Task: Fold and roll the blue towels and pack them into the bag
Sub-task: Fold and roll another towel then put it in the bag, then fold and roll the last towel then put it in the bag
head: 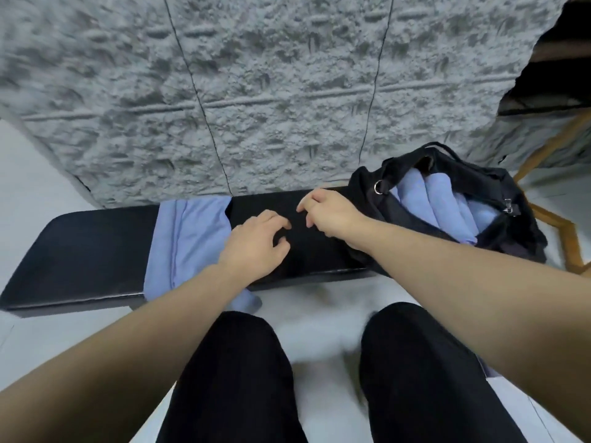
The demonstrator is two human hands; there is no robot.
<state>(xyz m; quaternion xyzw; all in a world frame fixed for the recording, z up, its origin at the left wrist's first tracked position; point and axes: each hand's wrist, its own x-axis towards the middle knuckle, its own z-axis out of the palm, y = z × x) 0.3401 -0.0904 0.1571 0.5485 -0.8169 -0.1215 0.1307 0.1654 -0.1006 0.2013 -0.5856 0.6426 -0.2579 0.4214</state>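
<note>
Both hands empty, fingers loosely curled: left hand (256, 241), right hand (326, 212). Blue towel (188, 244) prob. soft, light; take by corners w/ both.

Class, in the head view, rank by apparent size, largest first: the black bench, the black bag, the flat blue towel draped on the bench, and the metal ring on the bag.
1. black bench
2. black bag and flat blue towel: too alike to rank
3. metal ring

Head-worn view, forward and down
</note>
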